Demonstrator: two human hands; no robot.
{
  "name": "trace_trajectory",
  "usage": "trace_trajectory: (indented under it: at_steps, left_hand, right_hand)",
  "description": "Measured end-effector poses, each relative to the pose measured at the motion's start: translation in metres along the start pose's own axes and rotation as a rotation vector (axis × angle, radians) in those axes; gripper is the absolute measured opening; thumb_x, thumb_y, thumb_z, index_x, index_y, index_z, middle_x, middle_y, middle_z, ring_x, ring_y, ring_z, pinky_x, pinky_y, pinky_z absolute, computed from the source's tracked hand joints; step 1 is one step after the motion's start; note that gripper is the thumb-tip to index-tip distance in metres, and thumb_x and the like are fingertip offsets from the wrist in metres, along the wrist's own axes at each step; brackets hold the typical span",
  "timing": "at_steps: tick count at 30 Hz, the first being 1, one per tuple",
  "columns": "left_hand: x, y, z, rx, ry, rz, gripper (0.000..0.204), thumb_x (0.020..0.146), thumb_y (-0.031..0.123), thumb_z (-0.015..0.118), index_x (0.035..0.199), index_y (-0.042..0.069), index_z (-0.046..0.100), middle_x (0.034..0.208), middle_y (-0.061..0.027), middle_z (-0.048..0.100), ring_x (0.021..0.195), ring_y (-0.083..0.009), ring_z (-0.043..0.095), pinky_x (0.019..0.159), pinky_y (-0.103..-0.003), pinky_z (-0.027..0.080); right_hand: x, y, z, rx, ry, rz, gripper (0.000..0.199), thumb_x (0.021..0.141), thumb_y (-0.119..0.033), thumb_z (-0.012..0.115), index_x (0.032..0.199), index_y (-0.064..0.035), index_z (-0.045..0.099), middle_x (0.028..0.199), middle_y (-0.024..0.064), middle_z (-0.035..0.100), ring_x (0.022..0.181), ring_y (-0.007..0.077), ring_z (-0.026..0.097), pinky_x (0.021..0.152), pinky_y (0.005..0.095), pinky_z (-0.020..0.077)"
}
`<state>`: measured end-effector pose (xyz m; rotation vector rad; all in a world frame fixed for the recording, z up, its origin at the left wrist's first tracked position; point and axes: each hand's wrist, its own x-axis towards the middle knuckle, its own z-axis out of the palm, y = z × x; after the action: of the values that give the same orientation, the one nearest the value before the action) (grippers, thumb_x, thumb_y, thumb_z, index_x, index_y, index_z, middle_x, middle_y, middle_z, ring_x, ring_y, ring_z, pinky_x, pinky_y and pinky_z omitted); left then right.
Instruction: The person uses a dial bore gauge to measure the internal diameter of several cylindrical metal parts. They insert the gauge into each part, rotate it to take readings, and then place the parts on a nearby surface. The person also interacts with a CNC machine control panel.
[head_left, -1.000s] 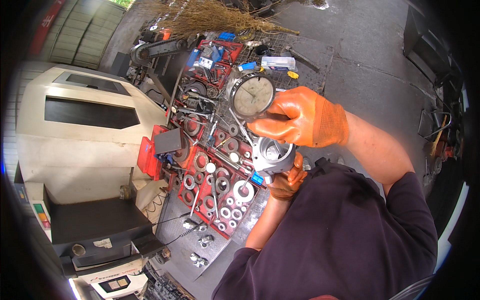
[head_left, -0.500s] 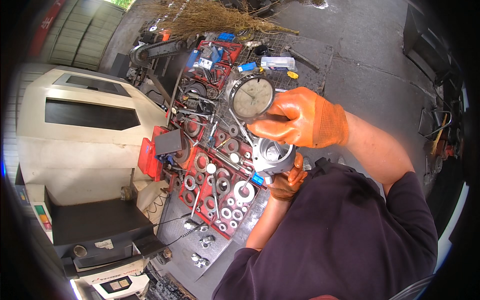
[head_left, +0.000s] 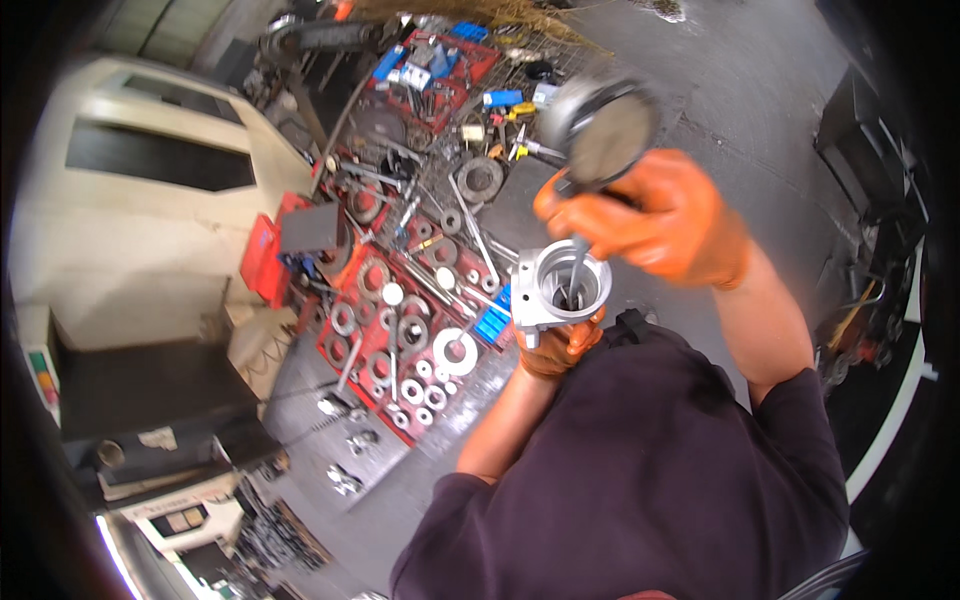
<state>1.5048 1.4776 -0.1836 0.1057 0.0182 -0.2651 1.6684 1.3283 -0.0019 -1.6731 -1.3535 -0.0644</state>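
Gauging looks like your step: your right hand point(head_left: 660, 225) grips the dial gauge point(head_left: 605, 125), its stem down inside the metal housing point(head_left: 560, 290). Your left hand point(head_left: 560, 345) clamps that housing from below, beside the red tray point(head_left: 345, 355). Next likely calls for steadiness.

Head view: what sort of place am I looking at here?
Most likely a machine or repair workshop. A red tray of metal rings and washers lies on the concrete floor among scattered tools, and the right hand lowers a dial gauge into a metal housing held by the left hand.
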Motion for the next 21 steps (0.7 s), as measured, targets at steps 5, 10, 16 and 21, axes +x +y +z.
trace_trajectory:
  at_steps: [5,10,16,21]
  left_hand:
    - [-0.009,0.004,-0.020,-0.150,0.313,0.085,0.089,0.094,0.077,0.027,0.133,0.000,0.053,0.102,-0.0329,0.064,0.049,-0.0298,0.053,0.037,-0.033,0.035]
    - [-0.041,0.028,-0.064,-0.035,0.174,0.126,0.082,0.097,0.069,0.032,0.135,-0.001,0.050,0.104,-0.0294,0.064,0.052,-0.0267,0.051,0.042,-0.035,0.040]
    - [-0.072,0.060,-0.084,0.125,0.408,0.218,0.090,0.094,0.077,0.028,0.134,-0.001,0.051,0.092,-0.0311,0.061,0.048,-0.0231,0.045,0.042,-0.030,0.036]
    - [-0.072,0.089,-0.098,0.311,0.406,0.260,0.081,0.099,0.069,0.026,0.131,0.000,0.054,0.090,-0.0301,0.061,0.049,-0.0232,0.049,0.043,-0.031,0.038]
  right_hand:
    - [-0.001,-0.016,-0.032,0.563,0.166,0.443,0.034,0.102,-0.020,0.050,0.119,0.0040,0.067,0.105,0.0150,0.072,0.086,0.0196,0.070,0.064,0.0274,0.0554]
    - [-0.017,-0.002,-0.043,0.416,0.392,0.638,0.034,0.104,-0.022,0.051,0.115,0.0057,0.068,0.091,0.0110,0.073,0.065,0.0120,0.061,0.060,0.0224,0.0481]
    - [-0.076,0.050,-0.010,0.078,0.302,0.893,0.033,0.102,-0.027,0.056,0.108,0.0031,0.069,0.092,0.0053,0.072,0.065,0.0097,0.057,0.062,0.0222,0.0450]
    - [-0.178,0.107,0.023,0.006,0.255,1.218,0.029,0.101,-0.027,0.060,0.104,0.0009,0.068,0.085,0.0039,0.067,0.060,0.0077,0.054,0.056,0.0219,0.0421]
